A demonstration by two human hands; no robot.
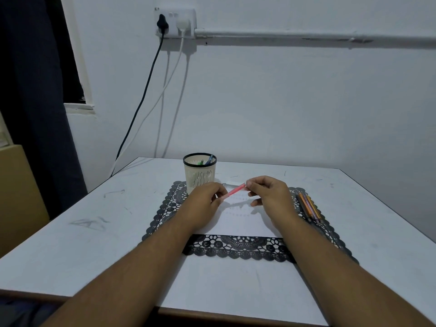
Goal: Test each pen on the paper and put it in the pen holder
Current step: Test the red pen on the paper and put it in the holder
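Observation:
A pink pen [234, 191] is held level above the white paper [243, 223], one end pinched by my left hand [207, 199] and the other by my right hand [269, 194]. The paper lies on a black lace mat [236, 250] and carries faint rows of marks. A cream mesh pen holder [200, 173] with a black rim stands at the mat's far left corner, with a blue pen [210, 159] and a green pen [201, 162] inside. Several more pens [309, 207] lie in a bunch on the mat's right side.
The white table [82, 244] has scribble marks on its left part and a wooden front edge. Behind it a wall socket [175, 23] feeds a black cable and white cables that hang down past the table's far left corner. A dark curtain [35, 90] hangs at left.

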